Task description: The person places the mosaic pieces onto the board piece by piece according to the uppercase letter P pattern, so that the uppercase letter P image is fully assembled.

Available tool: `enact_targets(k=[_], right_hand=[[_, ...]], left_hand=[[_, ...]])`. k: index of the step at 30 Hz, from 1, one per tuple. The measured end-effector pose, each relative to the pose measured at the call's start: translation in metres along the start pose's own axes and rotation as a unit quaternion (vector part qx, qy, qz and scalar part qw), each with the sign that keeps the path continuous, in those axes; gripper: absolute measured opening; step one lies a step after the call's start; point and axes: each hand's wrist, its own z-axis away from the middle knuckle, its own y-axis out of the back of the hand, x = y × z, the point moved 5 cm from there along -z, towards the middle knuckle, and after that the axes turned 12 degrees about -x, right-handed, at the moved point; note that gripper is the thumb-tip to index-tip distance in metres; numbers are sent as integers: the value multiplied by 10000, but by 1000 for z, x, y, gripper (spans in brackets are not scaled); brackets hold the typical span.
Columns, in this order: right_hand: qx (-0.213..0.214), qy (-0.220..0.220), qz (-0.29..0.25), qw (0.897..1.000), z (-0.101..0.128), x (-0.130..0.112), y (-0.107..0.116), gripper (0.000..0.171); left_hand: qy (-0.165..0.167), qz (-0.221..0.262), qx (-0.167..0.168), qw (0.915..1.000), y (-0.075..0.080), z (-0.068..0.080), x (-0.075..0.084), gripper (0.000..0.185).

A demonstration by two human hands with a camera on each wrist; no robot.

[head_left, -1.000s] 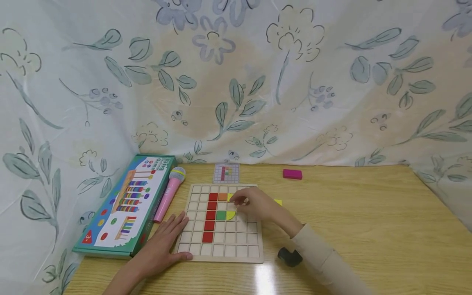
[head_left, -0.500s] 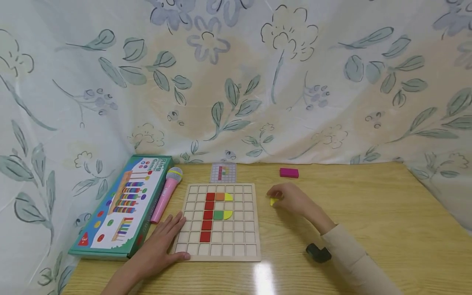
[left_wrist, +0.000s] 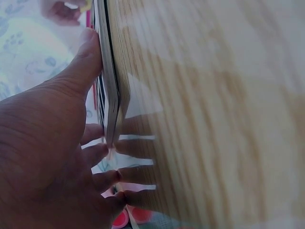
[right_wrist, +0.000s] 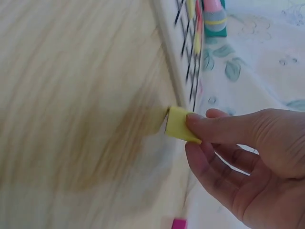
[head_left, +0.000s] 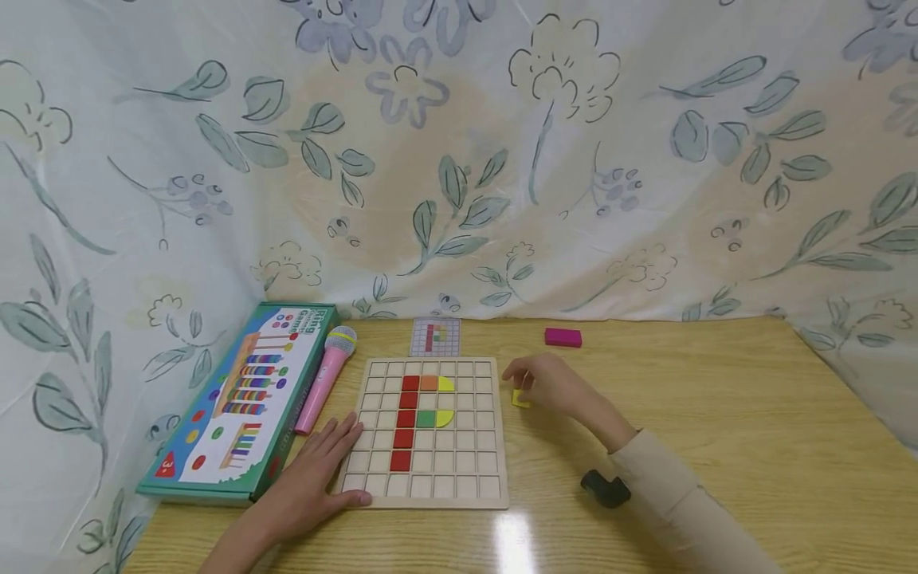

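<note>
A wooden grid board [head_left: 430, 478] lies on the table, with red, orange, green and yellow tiles [head_left: 421, 402] set in it in a P shape. My left hand [head_left: 315, 478] rests flat on the board's front left corner, thumb along its edge [left_wrist: 90, 52]. My right hand [head_left: 545, 384] hovers just right of the board and pinches a small yellow tile [head_left: 519, 399] between thumb and fingers [right_wrist: 178, 124], slightly above the table.
A small pattern card [head_left: 435, 336] lies behind the board. A pink toy microphone [head_left: 326, 379] and a green game box [head_left: 240, 399] lie at the left. A pink block [head_left: 562, 337] sits at the back. Floral cloth [head_left: 459, 159] walls the table in.
My right hand left the board's upper middle, moved right to the table, took hold of the yellow tile there and now carries it slightly back toward the board. The left hand stayed put.
</note>
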Motion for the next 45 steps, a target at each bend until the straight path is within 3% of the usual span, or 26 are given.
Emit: enact_targets(k=[9,15,23,29,34,45], right_hand=[[-161,-15,106,9998,-21,-32,-6,26],[-69,199,186,9996,-30,-47,-7,26],[91,492,-427,9978,-52,-61,-23,26],[259,749,-779,9938,-66,-65,-38,23],[221,526,-844,9948,-67,-63,-44,21],[178,654,-614,9958,-64,-60,-50,21]], left_hand=[[-83,32,46,10000,-1,0,0,97],[-86,9,34,10000,0,0,0,97],[-71,-3,24,10000,-1,-1,0,98],[-15,22,-25,10000,-2,-1,-1,98],[-63,46,-9,10000,-3,0,-1,98],[-74,45,46,10000,-3,0,-1,97]])
